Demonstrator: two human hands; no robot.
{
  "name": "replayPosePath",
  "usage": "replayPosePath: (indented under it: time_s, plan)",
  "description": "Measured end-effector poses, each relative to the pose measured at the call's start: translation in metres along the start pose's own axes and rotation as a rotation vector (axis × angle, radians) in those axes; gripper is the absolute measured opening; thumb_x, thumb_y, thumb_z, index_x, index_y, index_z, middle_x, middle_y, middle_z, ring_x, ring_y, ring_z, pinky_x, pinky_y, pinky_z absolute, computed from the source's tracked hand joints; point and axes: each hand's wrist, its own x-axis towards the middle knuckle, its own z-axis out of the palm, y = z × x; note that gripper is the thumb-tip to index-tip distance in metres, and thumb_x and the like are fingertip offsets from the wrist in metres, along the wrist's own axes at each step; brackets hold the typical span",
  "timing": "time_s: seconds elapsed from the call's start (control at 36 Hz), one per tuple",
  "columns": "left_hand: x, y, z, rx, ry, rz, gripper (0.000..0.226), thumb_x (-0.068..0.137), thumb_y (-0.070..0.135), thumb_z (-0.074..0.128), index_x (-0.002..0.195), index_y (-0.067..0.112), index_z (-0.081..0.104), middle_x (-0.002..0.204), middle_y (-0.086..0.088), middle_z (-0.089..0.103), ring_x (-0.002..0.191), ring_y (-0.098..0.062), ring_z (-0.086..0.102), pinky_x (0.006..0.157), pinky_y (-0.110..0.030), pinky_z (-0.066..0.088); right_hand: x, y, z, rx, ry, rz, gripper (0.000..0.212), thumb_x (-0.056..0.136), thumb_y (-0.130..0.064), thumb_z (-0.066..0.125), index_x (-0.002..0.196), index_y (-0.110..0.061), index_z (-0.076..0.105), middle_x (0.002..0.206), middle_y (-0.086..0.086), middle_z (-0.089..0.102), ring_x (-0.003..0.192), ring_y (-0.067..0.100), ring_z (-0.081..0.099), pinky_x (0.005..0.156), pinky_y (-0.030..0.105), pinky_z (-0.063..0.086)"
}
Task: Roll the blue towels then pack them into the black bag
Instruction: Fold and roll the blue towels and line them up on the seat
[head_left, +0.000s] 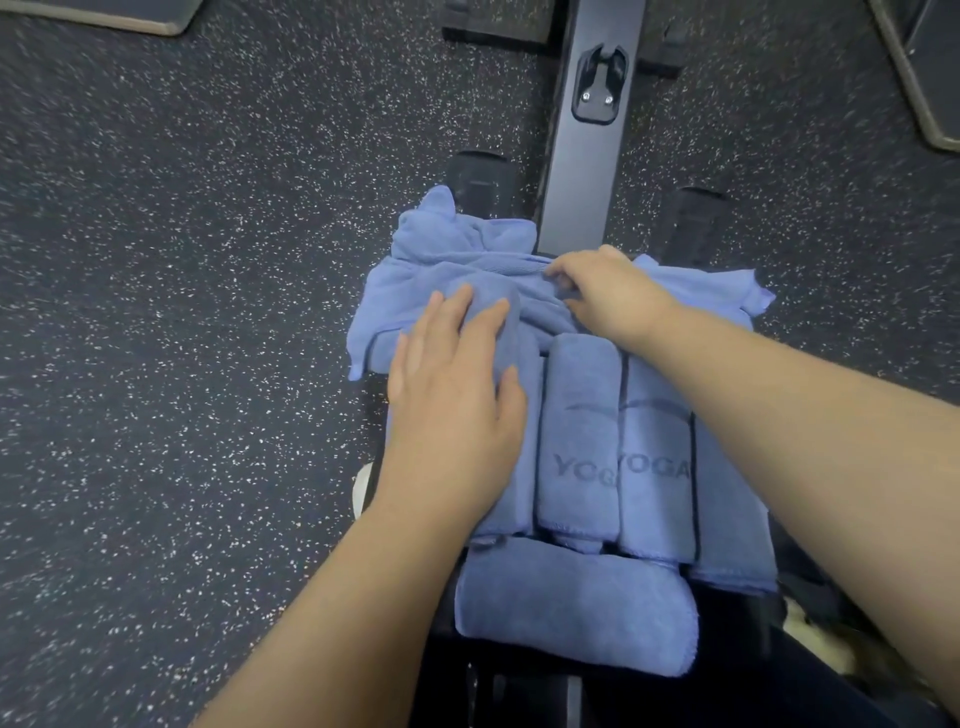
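I am reading "YOGA" on a rolled towel (657, 457) just under my right hand (608, 296), and "YOG" on its neighbour (579, 441).

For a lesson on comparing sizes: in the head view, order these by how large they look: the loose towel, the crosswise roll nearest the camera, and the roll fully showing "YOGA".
1. Loose towel
2. Crosswise roll, though nearness to the camera enlarges it
3. YOGA roll
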Motion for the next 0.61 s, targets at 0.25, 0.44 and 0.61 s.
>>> replayPosePath:
  time_s: [0.25, 0.44, 0.61]
  plan:
    - [0.0, 0.004, -0.001, 0.0, -0.025, -0.017, 0.052, 0.094, 0.016, 0.05, 0.145, 0.021, 0.037, 0.157, 0.001, 0.018, 0.146, -0.016, 0.009, 0.114, -0.028, 0.006, -0.014, -0.004, -0.011, 0.003, 0.178, 0.023, 0.02, 0.093, -0.03, 0.057, 0.103, -0.012, 0.057, 0.104, 0.007, 0.06, 0.099, 0.029, 0.053, 0.079, 0.036, 0.04]
    - [-0.001, 0.005, -0.001, -0.016, -0.035, 0.009, 0.055, 0.088, 0.027, 0.043, 0.142, 0.02, 0.041, 0.155, -0.002, 0.025, 0.144, -0.019, 0.017, 0.114, -0.032, 0.013, -0.036, -0.027, -0.029, 0.115, 0.434, -0.013, 0.012, 0.094, -0.026, 0.053, 0.097, -0.014, 0.054, 0.085, -0.002, 0.05, 0.083, 0.027, 0.049, 0.067, 0.033, 0.029]
    - [0.011, -0.004, -0.012, -0.084, 0.025, 0.067, 0.043, 0.093, 0.024, 0.044, 0.136, 0.017, 0.048, 0.139, 0.0, 0.048, 0.129, -0.016, 0.042, 0.108, -0.03, 0.031, -0.046, -0.048, -0.033, 0.208, 0.517, -0.03, 0.013, 0.094, -0.026, 0.052, 0.097, -0.013, 0.053, 0.083, -0.003, 0.05, 0.083, 0.03, 0.051, 0.067, 0.036, 0.032]
